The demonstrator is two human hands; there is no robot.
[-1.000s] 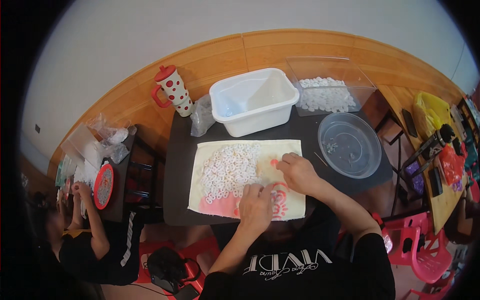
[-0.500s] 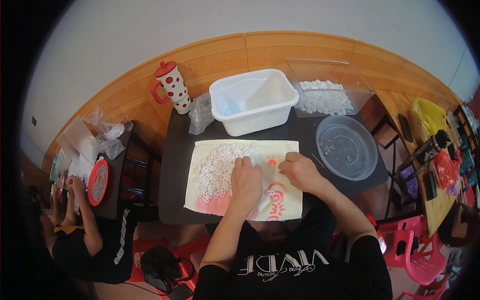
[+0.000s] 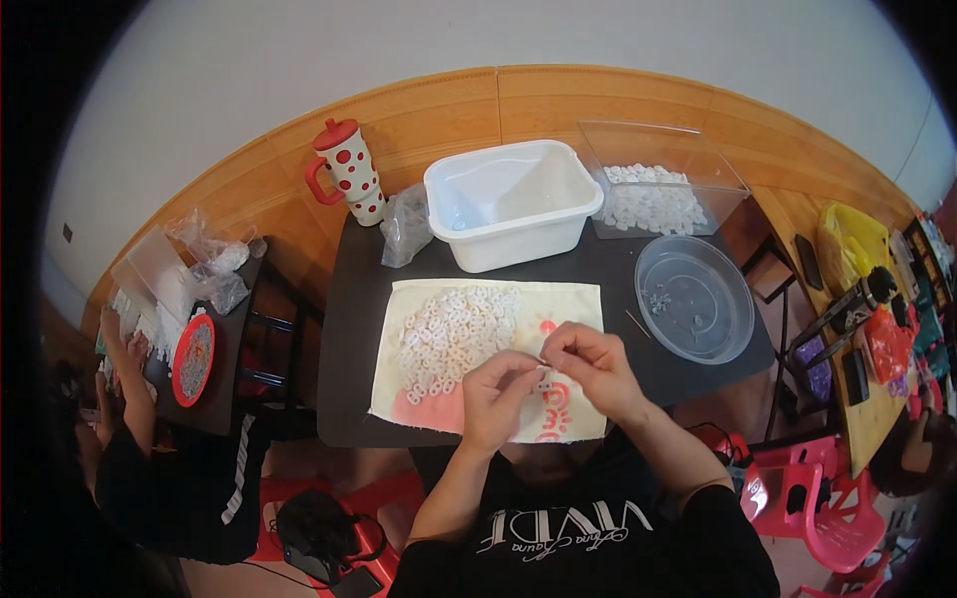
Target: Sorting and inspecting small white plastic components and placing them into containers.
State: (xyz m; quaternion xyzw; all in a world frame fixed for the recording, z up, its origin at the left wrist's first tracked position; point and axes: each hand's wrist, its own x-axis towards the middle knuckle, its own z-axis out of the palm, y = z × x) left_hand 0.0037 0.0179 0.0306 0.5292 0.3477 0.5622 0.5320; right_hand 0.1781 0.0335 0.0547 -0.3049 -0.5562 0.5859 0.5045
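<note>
My left hand (image 3: 498, 397) and my right hand (image 3: 596, 367) meet above the right part of a cream cloth (image 3: 570, 302) with pink and red print. Both have thumb and fingers pinched together, fingertips almost touching. What they hold is too small and too covered to make out. Close under the fingertips shows a small white piece (image 3: 543, 386). On the cloth's left half lies a loose pile of small white pieces with holes (image 3: 454, 339), some shaped like a figure eight.
Behind the cloth stand a white tub (image 3: 513, 244), a grey plastic bag (image 3: 407, 229) and a red-dotted tumbler (image 3: 354, 179). To the right are a clear box of white pieces (image 3: 653, 204) and a round clear tray (image 3: 710, 334) with small bits. At left, another person works beside a red dish (image 3: 192, 361).
My left hand has left the pile and come nearer to me and rightward. My right hand has shifted slightly toward it, so the fingertips now meet. The other person's hands have moved.
</note>
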